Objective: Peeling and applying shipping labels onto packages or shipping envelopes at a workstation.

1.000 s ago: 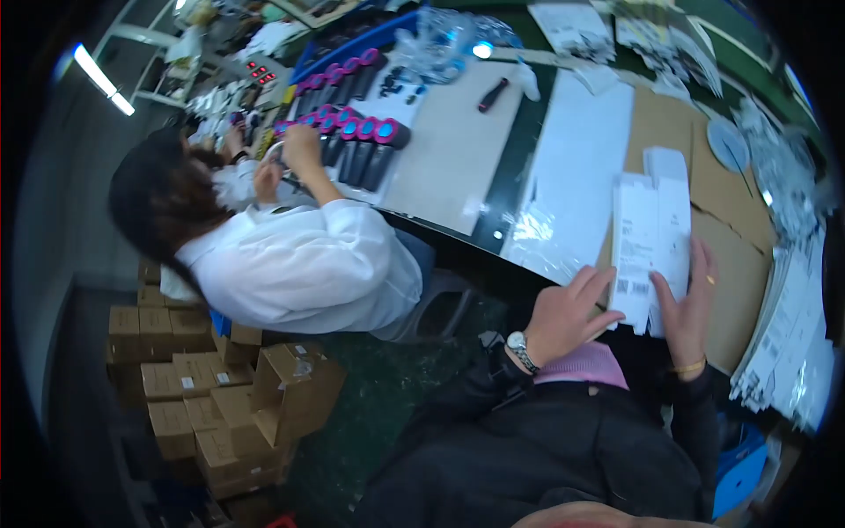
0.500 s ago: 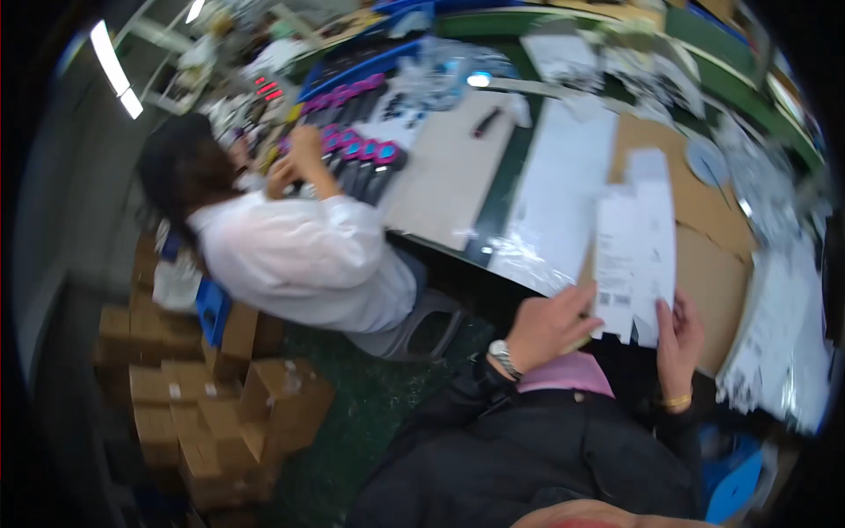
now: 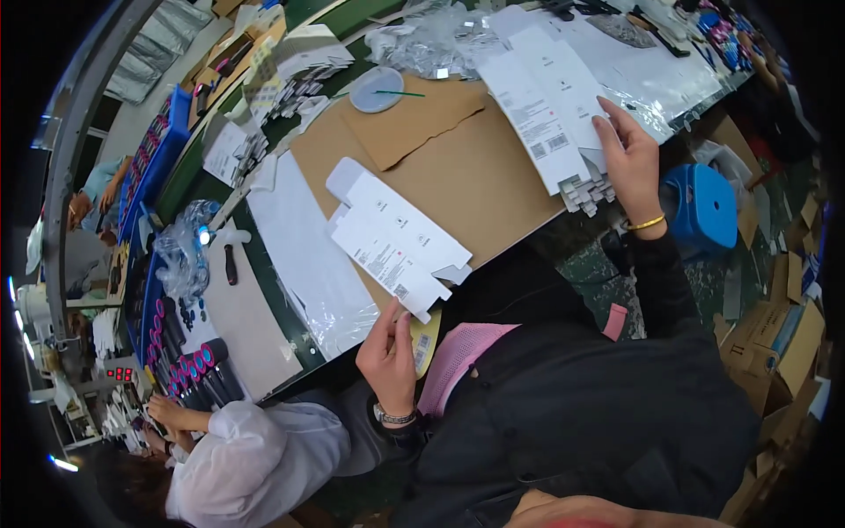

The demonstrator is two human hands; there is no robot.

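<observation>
Since a second ago the flat white die-cut carton blank (image 3: 396, 233) has left the hands: both gripped it upright over the bench then; now it lies flat on the brown cardboard sheet (image 3: 475, 176) covering the bench. The left hand (image 3: 389, 356) sits at the blank's near corner, fingers curled together and pinched on a small yellowish printed card (image 3: 423, 341) at the bench edge; whether it also touches the blank's tab cannot be told. The right hand (image 3: 629, 154) has swung out to the right and rests, fingers spread flat, on top of a stack of white folded carton blanks (image 3: 563, 114), not clamped on anything visible. So the one blank looks set down, and the reach is for the pile. Around: a round pale-blue dish (image 3: 377, 88) with a green stick across it sits farther back on the cardboard, crumpled clear plastic bags (image 3: 431, 40) behind it, a clear plastic sheet (image 3: 304, 264) to the left of the blank. A blue plastic stool (image 3: 704, 207) stands under the right wrist. A co-worker in a white coat (image 3: 251, 462) bends at the lower left beside magenta-capped dark tubes (image 3: 189, 365). Brown shipping boxes (image 3: 788, 330) crowd the floor on the right. Nothing blocks either hand.
</observation>
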